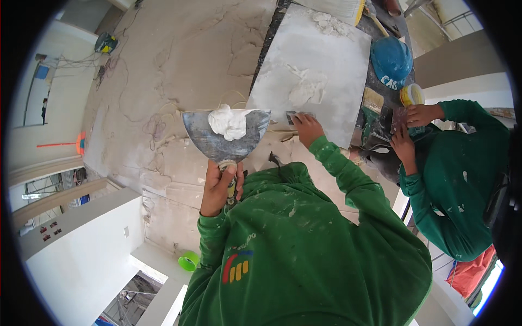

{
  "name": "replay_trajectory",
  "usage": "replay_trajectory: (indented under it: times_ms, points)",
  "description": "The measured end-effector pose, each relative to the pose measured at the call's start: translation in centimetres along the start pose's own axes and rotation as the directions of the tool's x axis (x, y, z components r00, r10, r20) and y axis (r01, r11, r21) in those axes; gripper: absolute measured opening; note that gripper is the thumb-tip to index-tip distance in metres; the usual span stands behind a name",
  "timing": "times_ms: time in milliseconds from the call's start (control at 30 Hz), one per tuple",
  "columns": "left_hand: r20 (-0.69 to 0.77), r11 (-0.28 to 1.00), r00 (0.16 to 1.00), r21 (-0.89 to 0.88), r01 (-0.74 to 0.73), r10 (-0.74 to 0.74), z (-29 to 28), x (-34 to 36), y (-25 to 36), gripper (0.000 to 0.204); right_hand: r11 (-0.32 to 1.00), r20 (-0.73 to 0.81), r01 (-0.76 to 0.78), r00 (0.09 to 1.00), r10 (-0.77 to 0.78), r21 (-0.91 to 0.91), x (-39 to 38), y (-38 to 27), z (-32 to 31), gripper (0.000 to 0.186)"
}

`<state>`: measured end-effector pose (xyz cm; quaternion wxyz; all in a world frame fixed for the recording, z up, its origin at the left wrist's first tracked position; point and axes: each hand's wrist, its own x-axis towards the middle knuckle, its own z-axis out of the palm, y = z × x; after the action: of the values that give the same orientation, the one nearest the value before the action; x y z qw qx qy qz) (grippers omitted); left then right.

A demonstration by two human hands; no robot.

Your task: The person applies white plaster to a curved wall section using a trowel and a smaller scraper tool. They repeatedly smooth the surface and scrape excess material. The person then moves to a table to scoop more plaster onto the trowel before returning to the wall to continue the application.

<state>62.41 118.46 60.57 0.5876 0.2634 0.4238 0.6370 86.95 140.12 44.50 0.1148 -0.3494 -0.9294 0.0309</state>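
My left hand is closed round the handle of a wide putty knife, its broad grey blade pointing away from me. A lump of white putty sits on that blade. In my right hand is a small flat scraper, over the near edge of a pale board; whether it touches the board I cannot tell. Smeared putty lies mid-board, and more putty is heaped at its far end.
A blue hard hat, a wide brush and a small yellow-and-white tub lie right of the board. A co-worker in a green sleeve works close by, both hands together. Loose cables and a green tape roll are left.
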Motion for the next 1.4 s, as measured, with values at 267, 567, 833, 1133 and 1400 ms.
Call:
replay_trajectory:
  times_ms: [267,567,833,1133,1400]
  points:
    - [0.094,0.998,0.994,0.027,-0.058,0.055,0.7,0.1,0.4,0.028,0.96,0.01,-0.012,1.0,0.01,0.28,-2.9,-1.0,-9.7,0.044]
    - [0.511,0.827,0.855,-0.439,0.351,-0.092,1.9,1.3,1.0,0.046,0.344,-0.472,0.425,0.88,0.061,0.837,3.1,-12.3,-22.9,0.034]
    - [0.343,0.951,0.939,0.289,-0.113,0.008,-1.1,-0.1,7.6,0.043,0.471,0.026,-0.077,0.993,0.114,0.879,3.6,-9.2,-20.3,0.037]
    - [0.419,0.013,0.599,0.812,-0.583,0.682,-6.1,0.7,6.9,0.077,-0.016,0.268,-0.269,0.951,0.153,0.963,7.0,-19.1,-19.7,0.043]
    - [0.175,0.476,0.829,0.748,-0.462,0.531,-20.3,-7.0,2.1,0.052,-0.477,0.316,-0.216,0.938,0.139,0.852,11.4,-31.1,-25.7,0.025]
